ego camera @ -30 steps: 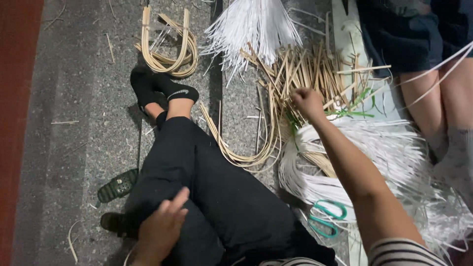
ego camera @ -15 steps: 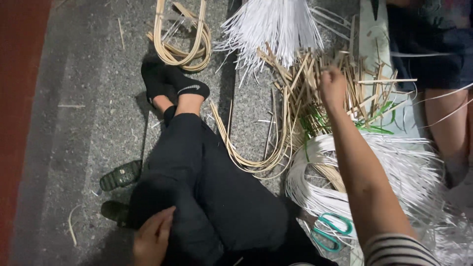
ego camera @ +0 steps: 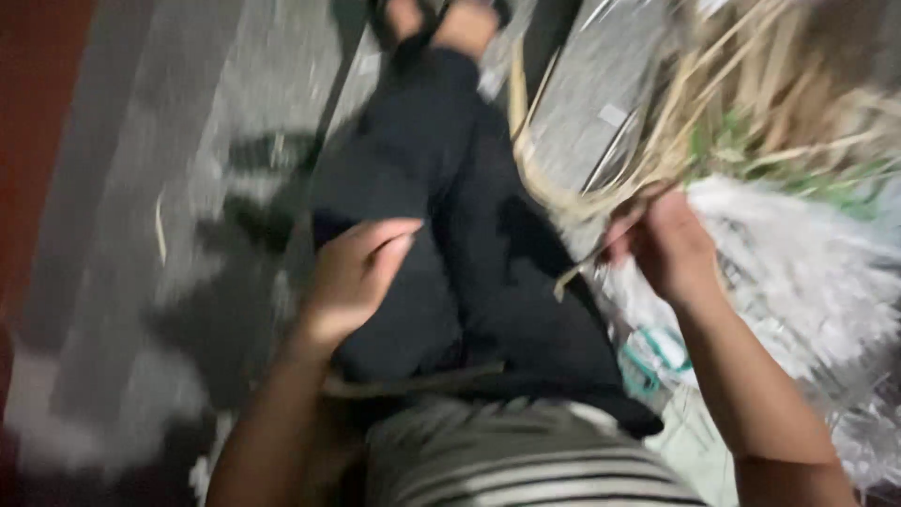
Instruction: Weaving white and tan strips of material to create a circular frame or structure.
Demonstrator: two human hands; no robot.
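The picture is blurred by motion. My right hand (ego camera: 668, 246) is closed on a thin tan cane strip (ego camera: 587, 268) at the near edge of a heap of tan cane strips (ego camera: 741, 103). The strip's end hangs over my black trouser leg (ego camera: 488, 235). My left hand (ego camera: 352, 277) hovers over my left thigh, fingers loosely curved and apart, holding nothing. My legs stretch out ahead on the grey floor, with black sandals (ego camera: 441, 19) on my feet at the top edge.
A pile of white plastic strands (ego camera: 807, 272) lies to the right, with green-printed wrapping (ego camera: 652, 357) beside my hip. The grey concrete floor (ego camera: 150, 188) has a dark red strip (ego camera: 38, 103) at far left. Dark sandals (ego camera: 267, 150) lie on the floor to my left.
My right hand has pulled back from the cane heap toward my lap with a strip in it. My left hand has lifted off my thigh. The camera has swung down and closer.
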